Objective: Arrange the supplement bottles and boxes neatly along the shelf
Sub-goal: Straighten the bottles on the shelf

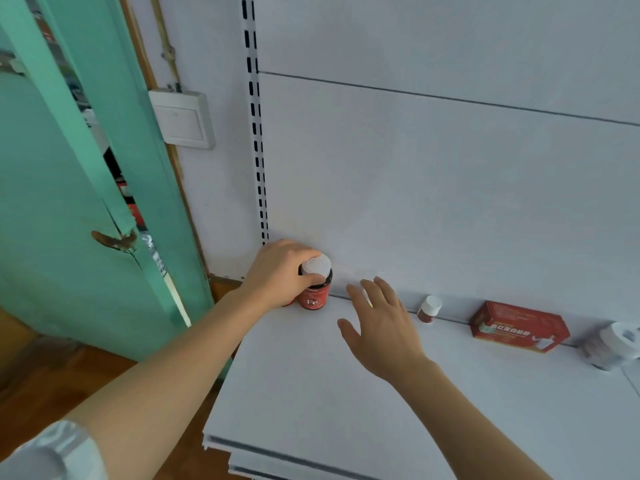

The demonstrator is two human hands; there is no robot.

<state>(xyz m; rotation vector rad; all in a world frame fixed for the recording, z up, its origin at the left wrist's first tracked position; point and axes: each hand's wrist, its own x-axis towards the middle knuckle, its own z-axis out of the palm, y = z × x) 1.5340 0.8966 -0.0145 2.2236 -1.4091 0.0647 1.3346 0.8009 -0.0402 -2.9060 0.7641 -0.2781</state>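
From the head camera, the left hand [282, 273] is curling its fingers [313, 278] round the white cap of the dark Fe bottle [315, 296], which is standing upright at the far left end of the shelf [311, 393], close against the back panel [433, 202]; the right hand [379, 327] is hovering just beside it with fingers spread and relaxed, holding nothing; further right along the back edge a small white-capped bottle [429, 309] is standing, then a red box [519, 326], then a pale bottle [611, 344] blurring at the frame edge. The step in hand is probably seating the Fe bottle as the start of the row; the next move is likely calling for the free hand to be reaching right for the small bottle and sliding it up beside the first.
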